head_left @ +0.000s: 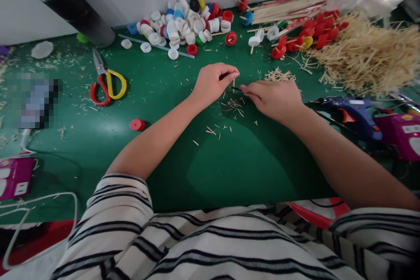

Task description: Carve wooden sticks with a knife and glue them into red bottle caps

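Observation:
Over the middle of the green table my left hand (212, 79) pinches the top of a short wooden stick (234, 84), which points downward. My right hand (277, 99) is closed on a thin dark blade-like tool (236, 89); its tip meets the stick near the lower end, and most of it is hidden by the fingers. Thin wood shavings (232, 105) lie beneath the hands, with a few nearer my body. A small pile of cut wood bits (280, 74) sits just behind my right hand.
Scissors (106, 81) and a red cap (137, 124) lie left. Bottle caps (183, 24) are heaped at the back, beside long wooden sticks (285, 8). A large shavings heap (367, 52), a blue glue gun (351, 109) and a purple power strip (400, 133) occupy the right.

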{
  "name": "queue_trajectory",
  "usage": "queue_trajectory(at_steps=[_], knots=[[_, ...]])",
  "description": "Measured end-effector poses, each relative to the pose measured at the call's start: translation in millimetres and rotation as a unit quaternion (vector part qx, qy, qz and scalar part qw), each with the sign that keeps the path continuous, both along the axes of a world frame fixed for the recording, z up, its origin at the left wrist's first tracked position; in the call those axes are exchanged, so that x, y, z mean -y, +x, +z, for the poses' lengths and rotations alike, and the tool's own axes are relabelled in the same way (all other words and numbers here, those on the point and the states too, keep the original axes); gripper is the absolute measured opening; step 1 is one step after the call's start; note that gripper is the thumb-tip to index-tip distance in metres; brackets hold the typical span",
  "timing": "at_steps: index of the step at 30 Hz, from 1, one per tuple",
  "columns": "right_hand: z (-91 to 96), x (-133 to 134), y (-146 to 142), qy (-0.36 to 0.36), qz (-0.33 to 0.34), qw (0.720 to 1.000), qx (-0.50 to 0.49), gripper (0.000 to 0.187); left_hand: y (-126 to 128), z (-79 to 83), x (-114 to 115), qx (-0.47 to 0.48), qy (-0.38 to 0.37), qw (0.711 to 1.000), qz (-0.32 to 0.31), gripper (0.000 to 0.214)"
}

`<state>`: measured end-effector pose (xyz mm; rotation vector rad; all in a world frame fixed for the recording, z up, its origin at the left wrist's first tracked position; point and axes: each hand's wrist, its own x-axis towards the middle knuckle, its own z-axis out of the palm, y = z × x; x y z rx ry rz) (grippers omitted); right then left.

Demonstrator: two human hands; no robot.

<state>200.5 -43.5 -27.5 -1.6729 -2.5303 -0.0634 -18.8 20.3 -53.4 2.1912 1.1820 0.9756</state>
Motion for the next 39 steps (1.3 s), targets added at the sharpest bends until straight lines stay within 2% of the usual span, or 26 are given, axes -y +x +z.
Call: queue_trajectory(at_steps=[7, 11, 18, 24, 31, 36, 39], knots=[[-5.6, 6.2, 6.2, -0.012, -0.001, 1.000, 0.029, 0.052, -7.3, -1.0, -1.5, 0.000, -0.015, 1.000, 0.015, 0.016], [-8.3, 3.8, 6.0, 0.006, 0.008, 1.000, 0.026, 0.054, -5.7, 1.7, 1.0, 0.007, -0.013, 1.000, -0.007, 0.019], [-2.9, -0.5, -1.5, 0.005, 0.004, 1.000, 0.025, 0.058, -5.7, -0.8, -1.2, 0.004, -0.012, 1.000, -0.009, 0.019], [-4.7, 4.3, 5.0, -0.001, 0.013, 1.000, 0.016, 0.050, -6.9, 2.9, 2.8, 0.008, -0.020, 1.000, 0.004, 0.018], [-3.7, 1.2, 2.8, 0.015, 0.029, 0.999, 0.004, 0.050, -2.7, 5.5, 4.6, 0.006, -0.023, 1.000, -0.011, 0.021], [-2.3, 1.3, 5.0, -0.022, 0.015, 1.000, -0.001, 0.042, -5.2, 4.0, 3.3, -0.007, -0.026, 1.000, -0.003, 0.024], [-1.9, 2.7, 13.1, -0.029, -0.007, 0.999, -0.042, 0.037, -5.1, 3.0, 2.1, -0.010, -0.023, 1.000, -0.007, 0.025]])
